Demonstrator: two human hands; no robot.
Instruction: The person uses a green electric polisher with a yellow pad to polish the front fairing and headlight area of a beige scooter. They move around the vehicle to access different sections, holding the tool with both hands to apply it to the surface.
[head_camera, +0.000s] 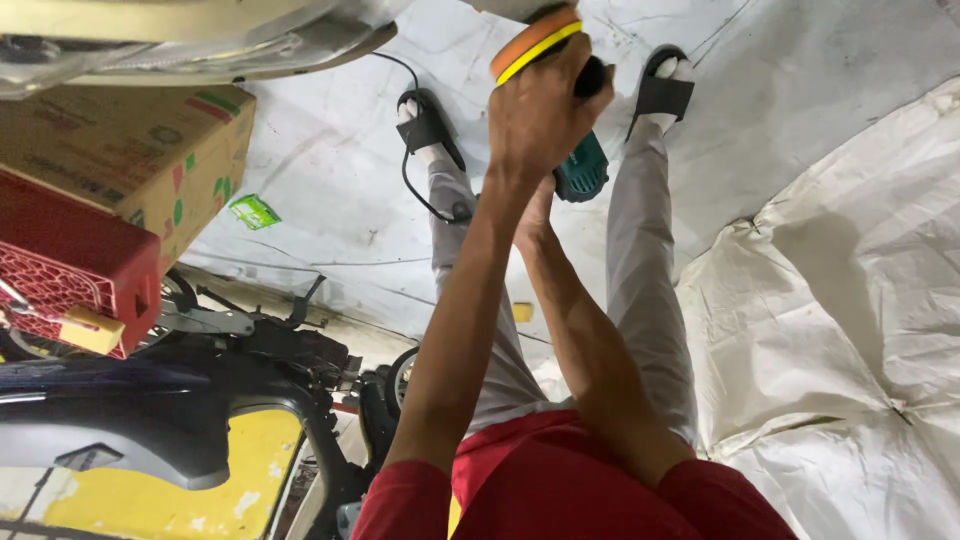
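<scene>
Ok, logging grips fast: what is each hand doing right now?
Left hand: closed over the head of the polisher, by its orange pad.
Right hand: under the polisher's body, mostly hidden; grip cannot be told.

A white tarp (830, 330), creased and wrinkled, covers the floor. On the left a cardboard box (130, 145) sits above a red crate (70, 260), with a yellow tag (92, 328) hanging just beside the crate. Below them stands a dark motorbike (200, 400) with a yellow panel (200, 480). A green scrap (253, 211) lies on the tarp near the box.
</scene>
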